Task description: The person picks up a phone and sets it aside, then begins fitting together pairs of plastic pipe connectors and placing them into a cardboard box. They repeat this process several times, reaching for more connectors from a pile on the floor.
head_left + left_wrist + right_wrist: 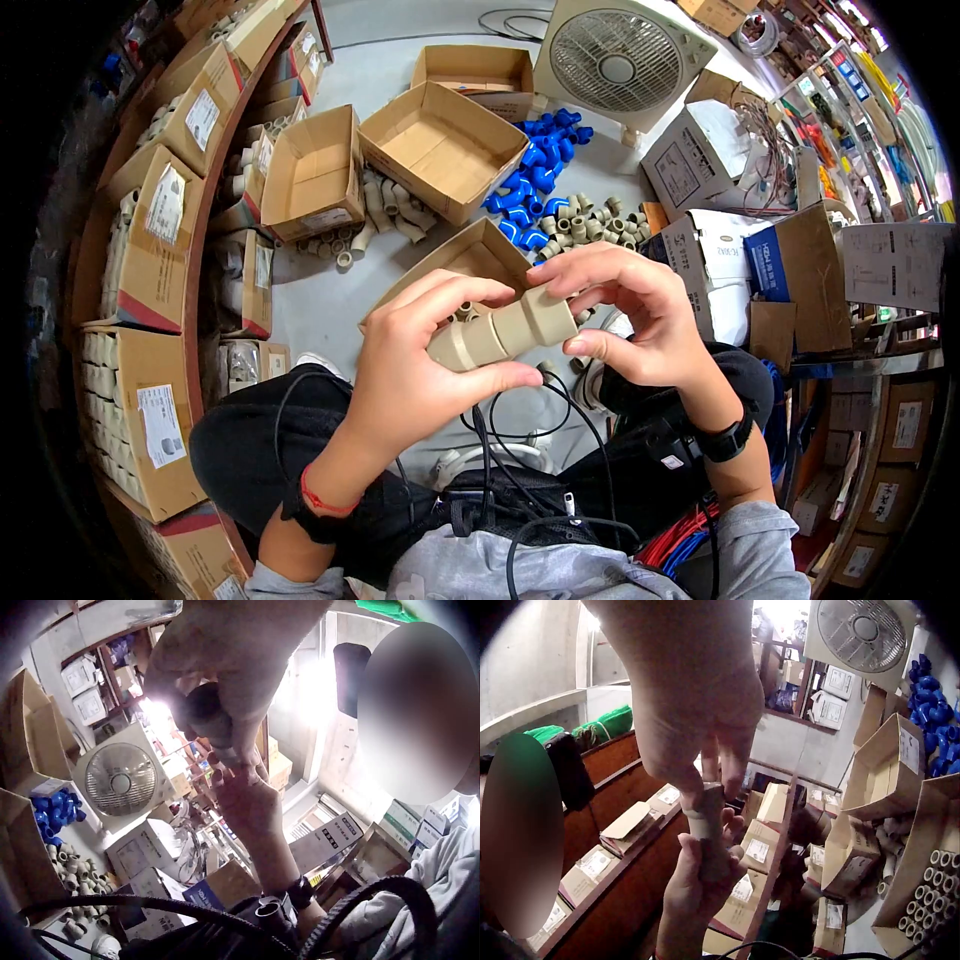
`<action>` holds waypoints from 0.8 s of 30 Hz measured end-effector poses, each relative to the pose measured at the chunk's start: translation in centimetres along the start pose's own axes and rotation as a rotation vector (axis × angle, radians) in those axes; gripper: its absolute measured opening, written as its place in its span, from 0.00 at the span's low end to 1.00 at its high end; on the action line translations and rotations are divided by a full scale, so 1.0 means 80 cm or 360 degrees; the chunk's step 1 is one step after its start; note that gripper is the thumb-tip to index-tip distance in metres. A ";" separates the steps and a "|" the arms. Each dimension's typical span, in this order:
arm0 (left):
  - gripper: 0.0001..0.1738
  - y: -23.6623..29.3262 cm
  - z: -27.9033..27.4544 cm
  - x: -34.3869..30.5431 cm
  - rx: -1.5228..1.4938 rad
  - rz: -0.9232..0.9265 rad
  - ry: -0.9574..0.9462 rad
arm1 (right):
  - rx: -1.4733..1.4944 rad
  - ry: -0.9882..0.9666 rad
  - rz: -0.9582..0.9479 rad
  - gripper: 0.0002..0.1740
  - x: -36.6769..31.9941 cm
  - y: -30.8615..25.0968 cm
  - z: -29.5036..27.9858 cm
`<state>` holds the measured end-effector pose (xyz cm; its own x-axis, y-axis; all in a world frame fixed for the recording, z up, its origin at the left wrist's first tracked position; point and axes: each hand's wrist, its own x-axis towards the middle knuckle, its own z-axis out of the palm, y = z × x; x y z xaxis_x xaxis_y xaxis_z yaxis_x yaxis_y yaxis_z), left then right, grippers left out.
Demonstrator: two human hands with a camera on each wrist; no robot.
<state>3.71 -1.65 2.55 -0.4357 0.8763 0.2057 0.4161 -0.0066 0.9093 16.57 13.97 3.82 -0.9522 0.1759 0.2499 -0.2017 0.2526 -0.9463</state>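
Two beige pipe fittings (505, 330), lined up end to end, are held between both hands above the lap. Around the left-hand piece curl the fingers and thumb of my left hand (405, 365). My right hand (635, 310) pinches the wider right-hand end with fingertips on top and thumb at its side. In the right wrist view the fittings (711, 832) run between the right hand (697, 712) above and the left hand (690, 892) below. The left wrist view shows the left hand (232, 660) dark against the light, the right hand (251, 806) touching from below.
Open cardboard boxes (440, 145), blue fittings (545, 150) and loose beige fittings (590, 220) lie on the floor ahead. Behind them stands a fan (618, 65). Shelves of boxes (160, 220) line the left; more boxes (700, 160) stand right. Black cables (600, 430) cross the lap.
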 end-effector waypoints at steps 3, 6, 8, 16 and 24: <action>0.27 0.001 -0.001 0.000 0.0012 -0.0015 -0.0001 | 0.0046 0.0023 0.0015 0.20 0.000 0.001 0.002; 0.26 -0.002 0.003 -0.002 -0.0002 0.0022 0.0036 | 0.0109 0.0070 0.0160 0.21 -0.001 -0.001 0.004; 0.24 -0.002 0.005 -0.002 0.0023 0.0070 0.0081 | 0.0075 0.0095 0.0162 0.20 -0.002 0.002 0.004; 0.24 0.001 0.006 -0.002 0.0093 0.0096 0.0110 | -0.0104 0.0128 0.0132 0.19 -0.003 0.011 0.003; 0.22 -0.002 0.005 -0.001 0.0119 0.0123 0.0139 | -0.0207 0.0141 0.0136 0.19 -0.003 0.007 0.003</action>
<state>4.03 -1.52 2.27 -0.4664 0.8293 0.3079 0.5079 -0.0340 0.8608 16.66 13.84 3.19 -0.9394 0.2839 0.1921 -0.0839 0.3529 -0.9319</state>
